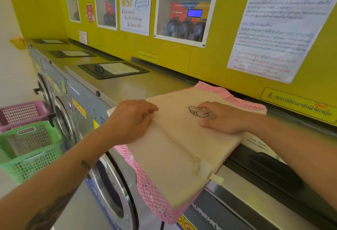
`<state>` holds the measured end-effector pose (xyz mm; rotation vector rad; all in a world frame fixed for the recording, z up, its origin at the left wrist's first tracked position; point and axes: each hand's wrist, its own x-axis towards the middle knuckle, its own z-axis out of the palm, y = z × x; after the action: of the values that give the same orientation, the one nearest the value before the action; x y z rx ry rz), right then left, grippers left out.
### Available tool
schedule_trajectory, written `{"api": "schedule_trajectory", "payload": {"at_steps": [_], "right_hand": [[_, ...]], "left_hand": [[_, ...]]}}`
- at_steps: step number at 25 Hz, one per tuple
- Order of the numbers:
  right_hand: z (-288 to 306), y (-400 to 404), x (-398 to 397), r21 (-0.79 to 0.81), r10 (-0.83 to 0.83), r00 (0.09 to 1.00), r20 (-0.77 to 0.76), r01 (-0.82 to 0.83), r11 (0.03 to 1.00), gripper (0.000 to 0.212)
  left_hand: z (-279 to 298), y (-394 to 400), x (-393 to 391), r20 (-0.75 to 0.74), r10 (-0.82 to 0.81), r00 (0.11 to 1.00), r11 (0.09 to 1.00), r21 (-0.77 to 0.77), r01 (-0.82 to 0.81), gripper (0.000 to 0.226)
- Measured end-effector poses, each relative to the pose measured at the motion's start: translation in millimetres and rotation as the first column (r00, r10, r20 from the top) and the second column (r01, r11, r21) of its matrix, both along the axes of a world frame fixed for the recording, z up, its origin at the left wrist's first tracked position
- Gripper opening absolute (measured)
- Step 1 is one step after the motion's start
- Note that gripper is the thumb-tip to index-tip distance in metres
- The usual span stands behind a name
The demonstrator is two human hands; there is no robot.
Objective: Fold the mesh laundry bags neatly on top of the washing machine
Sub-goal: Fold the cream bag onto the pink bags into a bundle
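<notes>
Both hands are pressing flat and open on the cream mesh bag (175, 138), left hand (133, 115) near its zipper ridge, right hand (220, 118) on the printed mark, while its long axis is running toward the person over the pink mesh bag (151, 193) on the washing machine top (145, 84).

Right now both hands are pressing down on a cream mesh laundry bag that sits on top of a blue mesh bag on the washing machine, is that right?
Not quite: the mesh bag underneath is pink, not blue. The head view shows the left hand and right hand both flat on the cream mesh laundry bag, which lies over the pink one on top of the washing machine.
</notes>
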<state>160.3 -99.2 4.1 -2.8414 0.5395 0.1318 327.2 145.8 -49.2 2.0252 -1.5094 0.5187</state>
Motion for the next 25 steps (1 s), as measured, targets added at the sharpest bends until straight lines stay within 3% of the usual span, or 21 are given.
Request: {"api": "schedule_trajectory", "payload": {"at_steps": [3, 6, 8, 10, 13, 15, 18, 21, 25], "right_hand": [[15, 35, -10, -0.221, 0.030, 0.995, 0.095, -0.008, 0.975, 0.051], [31, 111, -40, -0.146, 0.169, 0.976, 0.137, -0.149, 0.978, 0.043], [30, 156, -62, -0.152, 0.233, 0.972, -0.011, -0.232, 0.961, 0.056], [12, 177, -72, -0.290, 0.271, 0.950, -0.153, -0.306, 0.907, 0.071], [-30, 187, -71, -0.516, 0.202, 0.937, -0.285, -0.328, 0.792, 0.113], [-48, 186, -67, -0.606, 0.182, 0.939, -0.293, -0.330, 0.724, 0.126], [-59, 177, -61, -0.695, 0.218, 0.961, -0.172, -0.275, 0.665, 0.105], [-50, 168, -60, -0.740, 0.312, 0.949, -0.048, -0.244, 0.627, 0.052], [-17, 141, -78, -0.478, 0.449, 0.884, 0.129, -0.341, 0.809, 0.025]], "left_hand": [[-1, 35, -18, 0.047, -0.026, 0.999, 0.999, 0.038, 0.024, 0.052], [-18, 64, -42, 0.040, -0.023, 0.999, 0.966, 0.259, 0.012, 0.084], [-35, 70, -51, 0.068, 0.019, 0.998, 0.917, 0.396, -0.044, 0.107], [-56, 65, -55, 0.164, 0.078, 0.983, 0.887, 0.438, -0.143, 0.126], [-83, 47, -57, 0.296, 0.164, 0.941, 0.896, 0.355, -0.268, 0.132], [-94, 33, -59, 0.290, 0.214, 0.933, 0.918, 0.265, -0.293, 0.127], [-100, 26, -62, 0.272, 0.264, 0.925, 0.928, 0.191, -0.321, 0.129], [-97, 29, -63, 0.258, 0.293, 0.921, 0.929, 0.152, -0.338, 0.128], [-80, 29, -83, 0.182, 0.315, 0.932, 0.938, 0.088, -0.334, 0.121]]}}
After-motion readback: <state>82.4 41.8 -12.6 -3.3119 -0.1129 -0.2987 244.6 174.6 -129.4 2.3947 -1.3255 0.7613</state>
